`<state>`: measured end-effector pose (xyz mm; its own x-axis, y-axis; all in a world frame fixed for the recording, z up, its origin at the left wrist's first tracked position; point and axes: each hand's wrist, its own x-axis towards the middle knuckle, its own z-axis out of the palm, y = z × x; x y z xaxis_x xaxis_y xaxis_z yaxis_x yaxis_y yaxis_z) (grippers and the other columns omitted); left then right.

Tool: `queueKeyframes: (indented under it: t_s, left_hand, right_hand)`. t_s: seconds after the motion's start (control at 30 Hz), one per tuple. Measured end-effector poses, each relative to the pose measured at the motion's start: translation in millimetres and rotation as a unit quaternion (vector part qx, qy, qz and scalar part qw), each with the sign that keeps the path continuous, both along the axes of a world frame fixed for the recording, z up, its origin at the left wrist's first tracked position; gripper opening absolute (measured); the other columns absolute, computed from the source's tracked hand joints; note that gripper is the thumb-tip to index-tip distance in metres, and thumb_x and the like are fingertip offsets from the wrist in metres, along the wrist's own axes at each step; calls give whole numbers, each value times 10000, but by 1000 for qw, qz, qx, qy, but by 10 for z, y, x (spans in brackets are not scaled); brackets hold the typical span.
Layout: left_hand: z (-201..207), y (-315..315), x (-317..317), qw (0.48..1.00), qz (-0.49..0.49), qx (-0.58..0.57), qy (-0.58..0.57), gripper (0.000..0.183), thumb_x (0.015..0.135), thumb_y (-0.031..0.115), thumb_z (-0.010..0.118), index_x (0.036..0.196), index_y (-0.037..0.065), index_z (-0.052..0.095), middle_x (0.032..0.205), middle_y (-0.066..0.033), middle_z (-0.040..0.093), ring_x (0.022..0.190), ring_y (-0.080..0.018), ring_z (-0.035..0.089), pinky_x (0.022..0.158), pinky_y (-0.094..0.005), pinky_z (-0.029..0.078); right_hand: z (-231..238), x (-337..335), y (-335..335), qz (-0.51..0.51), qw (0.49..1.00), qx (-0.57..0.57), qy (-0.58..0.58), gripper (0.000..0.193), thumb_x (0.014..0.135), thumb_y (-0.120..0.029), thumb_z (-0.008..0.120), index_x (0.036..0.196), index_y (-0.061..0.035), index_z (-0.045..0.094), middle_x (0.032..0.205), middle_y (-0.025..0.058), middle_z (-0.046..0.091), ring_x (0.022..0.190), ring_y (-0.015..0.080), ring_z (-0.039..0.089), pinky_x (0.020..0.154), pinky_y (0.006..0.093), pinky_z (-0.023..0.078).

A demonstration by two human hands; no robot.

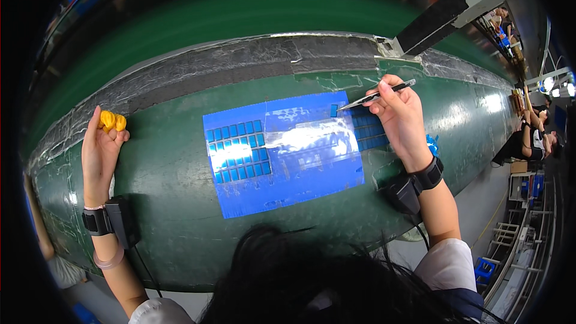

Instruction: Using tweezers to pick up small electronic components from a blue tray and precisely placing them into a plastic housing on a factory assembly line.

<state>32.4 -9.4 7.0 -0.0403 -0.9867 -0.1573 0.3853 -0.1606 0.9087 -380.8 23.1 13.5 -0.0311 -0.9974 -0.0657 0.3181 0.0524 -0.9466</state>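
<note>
My right hand (401,114) pinches a pair of slim pointed tweezers (375,95), dark at the back end and silver at the tip. Their tip meets or lies just beside a small blue rectangular piece (334,110) near the upper right of a blue sheet (288,192). On the sheet's left part, rows of similar blue pieces (242,171) form a block. My left hand (101,159) is held off to the left, palm up, its fingers partly curled and apart. Two yellow rounded coverings, like finger cots (113,121), sit at its fingertips; I see nothing else in it.
The sheet lies on a green work surface (168,216) with a dark taped strip (210,74) along its far side. More blue pieces (369,132) lie partly under my right hand. A grey post (441,21) stands at the far right. Other people are at the far right.
</note>
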Motion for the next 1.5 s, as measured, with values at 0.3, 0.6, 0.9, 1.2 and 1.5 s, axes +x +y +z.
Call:
queueKeyframes:
  t_s: [0.3,0.6,0.9,1.2,1.5]
  left_hand:
    - [-10,-1,20,1000,-4,2,-5,188,830,214,372,807,39,436,716,-68,483,592,-120,433,567,-241,350]
    - [14,-2,-36,1000,3,10,-6,178,823,216,391,784,46,427,700,-56,466,580,-111,409,559,-238,337]
    - [-28,-14,49,1000,-16,2,21,211,824,232,381,798,26,422,719,-86,470,587,-147,428,576,-259,343]
    - [-12,-12,36,1000,-11,10,18,208,824,230,382,797,27,421,718,-86,470,589,-146,425,576,-255,341]
    - [-11,-8,17,1000,5,7,1,171,829,207,377,799,49,434,698,-34,442,582,-99,393,568,-240,326]
  right_hand:
    - [-18,-14,-3,11,1000,15,-21,134,756,-120,507,828,-23,448,742,99,546,651,141,547,566,208,420]
    - [-2,-8,0,8,1000,-6,-15,133,754,-106,505,834,-16,450,729,99,548,641,139,545,558,213,422]
    - [-22,-95,-48,-146,982,-52,104,139,754,-68,494,848,24,449,710,111,542,629,152,552,562,223,451]
    - [-23,-116,-50,-142,982,-36,116,144,752,-77,502,846,20,451,709,107,542,629,149,553,557,210,446]
    - [-14,-103,-48,-142,982,-22,126,154,746,-83,513,846,18,455,707,98,540,624,140,550,552,202,442]
